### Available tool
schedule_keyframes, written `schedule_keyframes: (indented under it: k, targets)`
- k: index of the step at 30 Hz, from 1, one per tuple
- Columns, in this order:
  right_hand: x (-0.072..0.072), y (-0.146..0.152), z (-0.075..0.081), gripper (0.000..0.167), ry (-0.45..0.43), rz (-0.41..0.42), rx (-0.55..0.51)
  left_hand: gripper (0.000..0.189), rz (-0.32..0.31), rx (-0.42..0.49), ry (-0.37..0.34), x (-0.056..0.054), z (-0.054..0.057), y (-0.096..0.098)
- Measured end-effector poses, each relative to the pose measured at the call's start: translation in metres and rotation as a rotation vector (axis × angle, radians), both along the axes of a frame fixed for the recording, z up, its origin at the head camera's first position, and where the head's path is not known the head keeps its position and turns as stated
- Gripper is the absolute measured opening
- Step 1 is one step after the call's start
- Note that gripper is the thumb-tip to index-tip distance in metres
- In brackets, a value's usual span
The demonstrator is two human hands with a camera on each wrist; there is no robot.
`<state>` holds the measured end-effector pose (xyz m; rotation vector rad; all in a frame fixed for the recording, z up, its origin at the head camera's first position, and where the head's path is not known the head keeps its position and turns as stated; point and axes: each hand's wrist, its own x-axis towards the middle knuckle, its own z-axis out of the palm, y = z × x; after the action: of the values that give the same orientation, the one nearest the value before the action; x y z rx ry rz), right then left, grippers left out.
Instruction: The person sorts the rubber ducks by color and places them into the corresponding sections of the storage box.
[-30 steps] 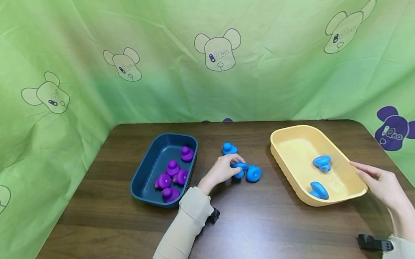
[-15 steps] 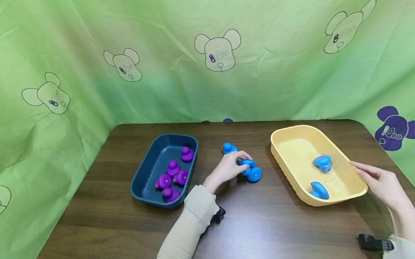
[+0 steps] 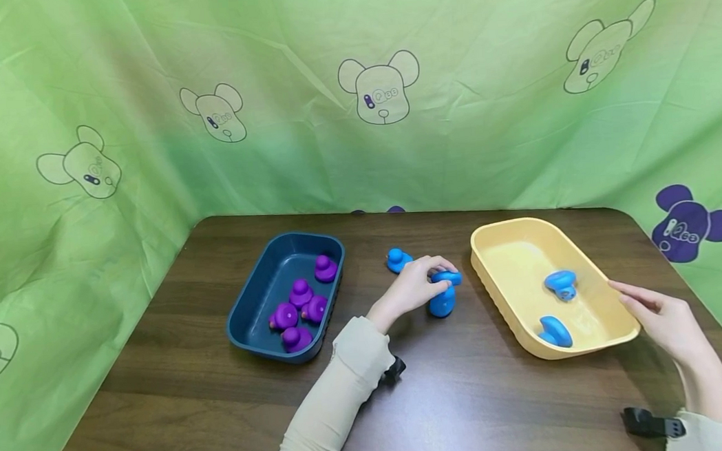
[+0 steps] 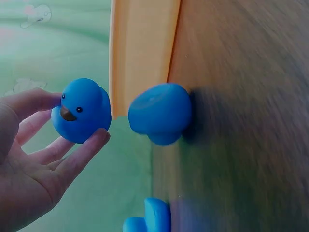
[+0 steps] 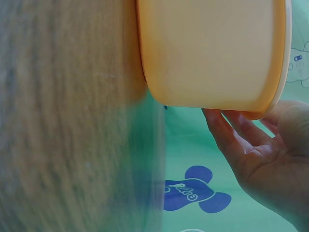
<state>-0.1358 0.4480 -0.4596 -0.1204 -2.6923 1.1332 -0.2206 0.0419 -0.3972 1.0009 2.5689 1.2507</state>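
My left hand (image 3: 408,288) pinches a blue rubber duck (image 4: 82,116) between thumb and fingers, off the table; its eyes and dark beak show in the left wrist view. Just below it on the table lies a second blue duck (image 3: 442,305), partly covered in the head view. A third blue duck (image 3: 397,260) sits behind my left hand. At the right, my right hand (image 3: 671,320) grips the side rim of a yellow tray (image 3: 518,264), with fingers against its outer wall (image 5: 212,53). Inside that tray lie two blue ducks, one farther back (image 3: 561,284) and one nearer (image 3: 555,332).
A dark blue tray (image 3: 276,265) stands left of my left hand, holding several purple ducks (image 3: 300,293). The brown wooden table (image 3: 458,399) carries everything. A green printed cloth (image 3: 307,153) hangs behind and at both sides.
My left hand has carried the held blue duck to the right, from left of the second duck to above it, toward the yellow tray. My right hand and the tray stay put.
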Motion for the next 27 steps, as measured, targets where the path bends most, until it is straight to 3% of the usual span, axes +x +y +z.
schedule_keyframes:
  k: [10, 21, 27]
  targets:
    - [0.014, -0.034, 0.037, 0.028, 0.001, 0.016, -0.055, 0.019, -0.020, 0.005, 0.023, 0.004, 0.008, 0.015]
    - [0.012, -0.027, 0.028, 0.031, -0.013, 0.014, -0.052, 0.020, -0.048, -0.012, 0.060, 0.008, 0.015, 0.030]
    - [0.015, -0.032, 0.035, 0.029, -0.001, 0.016, -0.068, 0.020, -0.050, -0.013, 0.081, 0.010, 0.017, 0.040]
